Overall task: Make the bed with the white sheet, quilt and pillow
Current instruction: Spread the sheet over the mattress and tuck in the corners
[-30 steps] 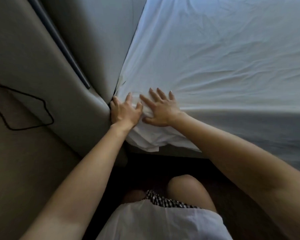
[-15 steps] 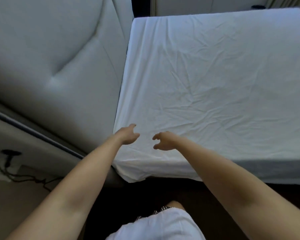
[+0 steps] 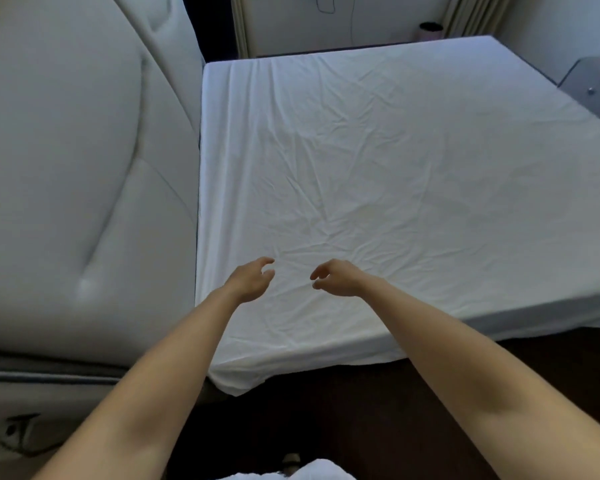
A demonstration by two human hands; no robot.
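Note:
The white sheet [image 3: 378, 174] covers the whole mattress and shows many fine creases. Its near left corner [image 3: 236, 379] hangs loose over the mattress edge. My left hand [image 3: 252, 280] hovers above the sheet near the headboard side, fingers curled and apart, holding nothing. My right hand [image 3: 336, 278] hovers a little to its right in the same loose pose, also empty. Both hands are lifted off the sheet. No quilt or pillow is in view.
A padded cream headboard [image 3: 84, 168] fills the left side. Dark floor [image 3: 361, 410] lies in front of the bed. A grey nightstand [image 3: 593, 88] stands at the far right, with a small dark bin [image 3: 430, 31] and curtains behind the bed.
My hands have let go of the sheet's corner by the headboard and risen above the bed. The view has lifted from the corner to take in the whole mattress.

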